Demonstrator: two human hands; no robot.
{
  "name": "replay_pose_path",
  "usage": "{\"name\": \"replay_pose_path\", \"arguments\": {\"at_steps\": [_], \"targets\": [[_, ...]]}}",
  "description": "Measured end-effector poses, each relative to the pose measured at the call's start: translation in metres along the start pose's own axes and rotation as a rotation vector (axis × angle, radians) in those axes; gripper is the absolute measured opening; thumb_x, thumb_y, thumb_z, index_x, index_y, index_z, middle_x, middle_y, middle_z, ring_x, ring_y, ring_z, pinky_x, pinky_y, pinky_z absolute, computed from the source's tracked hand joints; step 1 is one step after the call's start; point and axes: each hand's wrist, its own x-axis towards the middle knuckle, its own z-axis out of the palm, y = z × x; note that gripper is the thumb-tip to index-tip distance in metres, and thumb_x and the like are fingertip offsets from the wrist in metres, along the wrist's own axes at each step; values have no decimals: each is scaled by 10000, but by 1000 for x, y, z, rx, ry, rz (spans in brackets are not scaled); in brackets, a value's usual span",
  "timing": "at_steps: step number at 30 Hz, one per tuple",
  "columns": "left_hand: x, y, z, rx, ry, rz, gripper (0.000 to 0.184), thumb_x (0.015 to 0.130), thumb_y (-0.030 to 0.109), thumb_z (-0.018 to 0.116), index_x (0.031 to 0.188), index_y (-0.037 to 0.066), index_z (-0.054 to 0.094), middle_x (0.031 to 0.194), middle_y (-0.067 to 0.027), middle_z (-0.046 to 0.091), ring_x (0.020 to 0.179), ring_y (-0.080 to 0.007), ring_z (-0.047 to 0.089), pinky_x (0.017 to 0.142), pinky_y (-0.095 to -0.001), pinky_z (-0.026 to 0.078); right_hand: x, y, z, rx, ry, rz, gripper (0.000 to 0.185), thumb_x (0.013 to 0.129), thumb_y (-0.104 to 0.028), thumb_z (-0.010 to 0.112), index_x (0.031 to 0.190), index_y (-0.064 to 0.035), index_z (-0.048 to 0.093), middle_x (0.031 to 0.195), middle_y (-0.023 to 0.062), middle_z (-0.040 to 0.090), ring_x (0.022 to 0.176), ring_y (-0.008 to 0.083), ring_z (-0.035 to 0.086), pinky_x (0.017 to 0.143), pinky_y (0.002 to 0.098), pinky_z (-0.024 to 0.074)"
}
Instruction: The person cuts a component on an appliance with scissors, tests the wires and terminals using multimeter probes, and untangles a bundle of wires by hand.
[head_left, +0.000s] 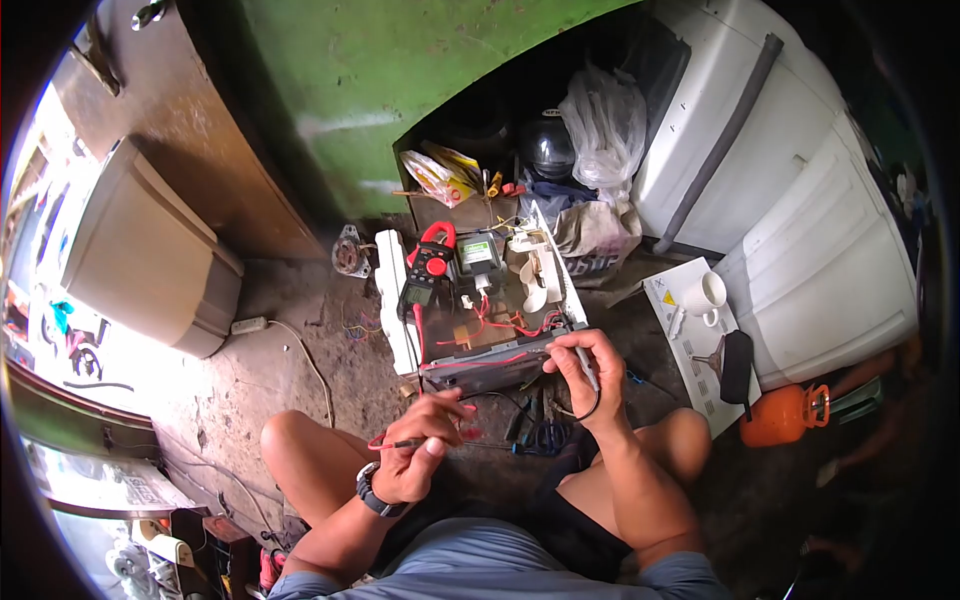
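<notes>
My left hand [415, 455], with a watch on its wrist, is closed around a test probe [408, 443] with a red lead, left of centre. My right hand [590, 375] pinches a dark probe [587, 366] and a thin wire end near the front edge of an opened appliance [470, 372]. A red-and-black clamp meter [428, 268] lies on the appliance's left side. Red wires [520, 325], a dark box with a green label [479, 254] and white plastic parts [538, 275] sit inside the appliance.
Tools [540, 435] lie on the floor before the appliance. To the right, a white panel [690, 350] bears a mug [703, 292], beside an orange tank [785, 415]. A round metal part [350, 252] and a power cord [312, 360] are at the left.
</notes>
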Motion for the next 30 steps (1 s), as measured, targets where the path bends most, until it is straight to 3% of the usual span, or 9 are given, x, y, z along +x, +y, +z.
{"name": "replay_pose_path", "arguments": {"at_steps": [4, 6, 10, 13, 20, 23, 24, 28, 30], "targets": [[-20, -8, 18, 82, -101, -298, 453, 1141, 171, 478, 770, 8, 680, 907, -125, 709, 1044, -324, 705, 1078, -521, 517, -10, -4, 7, 23, -91, -43, 125, 1061, -87, 745, 1142, -2, 701, 1034, 99, 792, 880, 133, 763, 797, 279, 618], [-24, -16, 37, 134, 1, -389, 529, 1160, 202, 488, 696, 13, 655, 898, -126, 698, 989, -303, 685, 978, -467, 530, -19, 0, 14, 61, -144, -41, 131, 1060, -75, 744, 1158, 0, 698, 1036, 100, 786, 887, 130, 759, 811, 283, 618], [-19, -31, 56, 186, 92, -396, 425, 1190, 245, 467, 882, 16, 648, 1070, -109, 681, 953, -219, 677, 886, -397, 570, -28, 0, 23, 85, -203, -55, 132, 1047, -66, 759, 1153, -15, 699, 1044, 92, 779, 912, 113, 741, 814, 266, 591], [-16, -36, 68, -438, 297, -539, 246, 1194, 266, 515, 1217, 41, 610, 1085, -55, 656, 965, -145, 667, 795, -307, 567, -31, 2, 24, -15, -225, -138, 136, 1025, -58, 786, 1133, -26, 710, 1012, 79, 772, 873, 98, 718, 758, 254, 555], [-11, -32, 69, -577, 402, -655, 233, 1162, 231, 596, 1313, 58, 636, 1036, -26, 656, 955, -134, 658, 796, -288, 541, -34, -2, 18, -132, -264, -119, 184, 953, -33, 847, 1082, -25, 716, 985, 99, 755, 846, 170, 717, 737, 314, 552], [-13, -36, 66, -540, 435, -583, 203, 1159, 252, 605, 1244, 71, 648, 1005, -16, 695, 865, -71, 608, 739, -240, 501, -23, -11, 12, -313, -383, -342, 277, 884, -17, 873, 1122, -43, 732, 944, 135, 726, 821, 301, 723, 732, 383, 568], [-17, -36, 59, -519, 420, -603, 164, 1140, 211, 611, 1203, 66, 652, 1089, -42, 691, 940, -116, 644, 797, -279, 494, -20, -11, 5, -403, -437, -356, 290, 874, -4, 864, 1130, -48, 735, 959, 136, 724, 853, 322, 726, 748, 404, 577], [-36, -37, 36, -193, 296, -548, 183, 1152, 199, 571, 1117, 43, 658, 1010, -15, 709, 884, -93, 593, 805, -267, 485, -12, -23, -37, -529, -757, -118, 265, 898, -23, 821, 1140, -47, 716, 1042, 149, 760, 934, 361, 744, 786, 452, 582], [-55, -46, 21, -104, 102, -667, 191, 1147, 224, 594, 1105, 50, 662, 1007, -6, 709, 893, -102, 594, 829, -280, 499, -23, -16, -49, -649, -924, 170, 270, 933, -8, 738, 1197, -54, 719, 1137, 160, 775, 1041, 374, 752, 847, 465, 589]]}}
